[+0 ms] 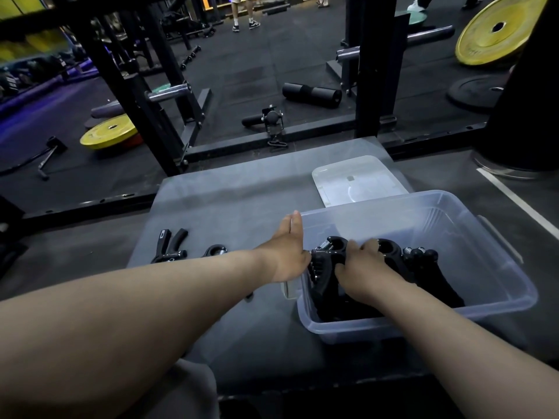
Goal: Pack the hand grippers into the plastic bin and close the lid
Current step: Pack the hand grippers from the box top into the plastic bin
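Observation:
A clear plastic bin [472, 234] stands open on a grey platform, right of centre. Several black hand grippers [423, 264] lie inside it. My right hand [361, 267] is inside the bin, fingers curled round one black hand gripper [325, 267] near the bin's left wall. My left hand [287, 249] rests flat with straight fingers against the outside of the bin's left wall. Two more hand grippers lie on the platform to the left, one [171, 244] further left, the other [215, 250] partly hidden by my left forearm. The bin's lid [357, 179] lies flat behind the bin.
The grey platform [230, 195] sits on a dark gym floor. Beyond it stand a black rack frame [145, 95], yellow weight plates [109, 134], a black foam roller [311, 95] and a clamp stand [273, 122]. A person's legs [246, 12] show far back.

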The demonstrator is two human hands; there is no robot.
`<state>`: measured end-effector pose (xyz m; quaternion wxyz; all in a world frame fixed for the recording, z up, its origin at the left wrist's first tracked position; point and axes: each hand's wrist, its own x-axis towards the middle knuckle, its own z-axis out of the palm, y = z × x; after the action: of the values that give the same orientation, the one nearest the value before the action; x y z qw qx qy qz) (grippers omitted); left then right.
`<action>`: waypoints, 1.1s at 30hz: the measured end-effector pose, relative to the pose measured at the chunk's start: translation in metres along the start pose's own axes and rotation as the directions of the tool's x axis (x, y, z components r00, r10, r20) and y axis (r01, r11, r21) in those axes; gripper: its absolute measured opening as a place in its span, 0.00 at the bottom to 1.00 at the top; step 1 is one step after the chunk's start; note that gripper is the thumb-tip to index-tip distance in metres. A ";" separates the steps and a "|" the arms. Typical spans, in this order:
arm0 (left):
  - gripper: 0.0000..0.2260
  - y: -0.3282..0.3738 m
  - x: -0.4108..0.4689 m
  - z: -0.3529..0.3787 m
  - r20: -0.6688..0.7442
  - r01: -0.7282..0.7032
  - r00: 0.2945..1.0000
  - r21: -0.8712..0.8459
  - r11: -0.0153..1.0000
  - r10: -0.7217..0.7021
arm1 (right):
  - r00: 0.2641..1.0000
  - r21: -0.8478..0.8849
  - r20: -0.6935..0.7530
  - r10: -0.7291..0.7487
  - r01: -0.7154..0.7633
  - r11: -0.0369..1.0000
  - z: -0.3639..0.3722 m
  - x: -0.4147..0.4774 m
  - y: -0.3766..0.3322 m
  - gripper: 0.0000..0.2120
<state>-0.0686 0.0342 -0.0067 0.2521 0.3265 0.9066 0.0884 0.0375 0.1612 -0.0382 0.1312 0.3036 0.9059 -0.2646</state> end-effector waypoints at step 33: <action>0.22 -0.146 0.005 -0.032 0.195 0.131 0.957 0.374 0.918 -0.216 | 0.930 0.009 -0.167 -0.326 0.332 0.943 0.048 -0.014 -0.094 0.37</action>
<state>-0.1685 -0.0750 -0.0292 0.3001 0.2926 0.8972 -0.1392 -0.0058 0.0634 -0.0347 0.0047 0.1705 0.9466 -0.2736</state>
